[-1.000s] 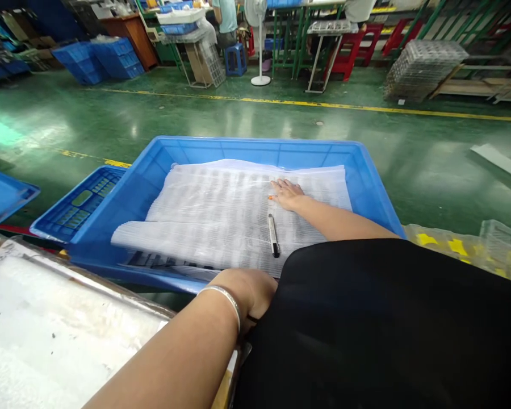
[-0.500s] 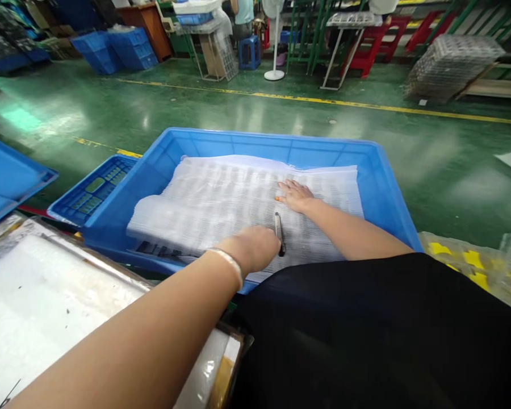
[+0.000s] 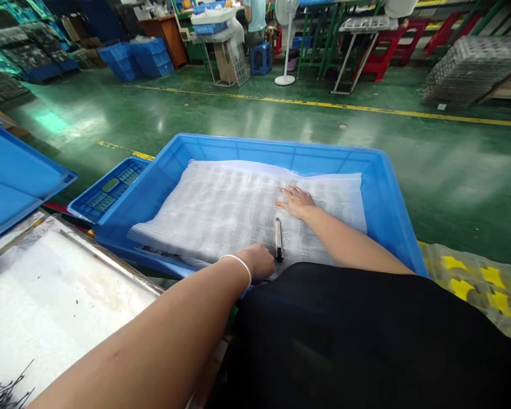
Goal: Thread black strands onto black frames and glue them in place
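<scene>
the open right hand [image 3: 297,202] is pressing flat on plastic sheets [image 3: 221,216] in a blue crate [image 3: 281,149] while the curled left hand [image 3: 258,262], grip unclear, is lying beside a loose pen [image 3: 279,240] that a careless nudge could be sending rolling.

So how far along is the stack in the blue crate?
Done: the clear ribbed sheets lie stacked in the blue crate. In hand: the right hand rests flat on them, the left hand at their near edge. Left: a pen-like tool lies on top, not held; remaining amount can't be told.
</scene>
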The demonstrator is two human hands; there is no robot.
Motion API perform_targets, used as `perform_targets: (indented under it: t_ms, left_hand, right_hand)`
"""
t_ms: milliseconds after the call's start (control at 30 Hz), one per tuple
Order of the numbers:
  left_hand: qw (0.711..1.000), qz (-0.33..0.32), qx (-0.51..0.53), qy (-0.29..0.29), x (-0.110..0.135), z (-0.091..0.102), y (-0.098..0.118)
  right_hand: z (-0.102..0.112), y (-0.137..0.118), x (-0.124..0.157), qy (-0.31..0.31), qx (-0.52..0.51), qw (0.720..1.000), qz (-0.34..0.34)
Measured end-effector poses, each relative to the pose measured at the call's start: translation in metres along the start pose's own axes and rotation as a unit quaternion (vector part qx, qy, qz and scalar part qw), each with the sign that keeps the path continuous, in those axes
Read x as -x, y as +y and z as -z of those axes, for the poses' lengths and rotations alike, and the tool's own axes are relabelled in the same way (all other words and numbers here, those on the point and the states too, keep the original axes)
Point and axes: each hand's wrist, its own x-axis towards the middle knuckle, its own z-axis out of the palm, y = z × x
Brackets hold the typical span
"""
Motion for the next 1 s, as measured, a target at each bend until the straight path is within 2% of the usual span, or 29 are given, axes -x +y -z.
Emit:
perform_targets:
  t_ms: [133, 267, 433, 1000]
  left_hand:
    - [0.997, -0.017, -0.07, -0.041, 0.0008, 0.0028, -0.0008]
    - [0.992, -0.023, -0.112, -0.046, 0.0043, 0.0063, 0.0016]
    - [0.988, -0.022, -0.145, -0.046, 0.0, 0.0013, 0.0032]
    - [0.987, -0.037, -0.142, -0.07, -0.0021, -0.0002, 0.0029]
  right_hand:
    - [-0.0003, 0.0014, 0.0013, 0.008, -0.008, 1.0, 0.006]
    - [-0.0012, 0.0024, 0.0011, 0.011, -0.014, 1.0, 0.005]
    - [-0.0011, 0.0019, 0.0015, 0.017, -0.017, 1.0, 0.006]
    - [-0.0048, 0.0042, -0.0007, 0.02, -0.019, 1.0, 0.011]
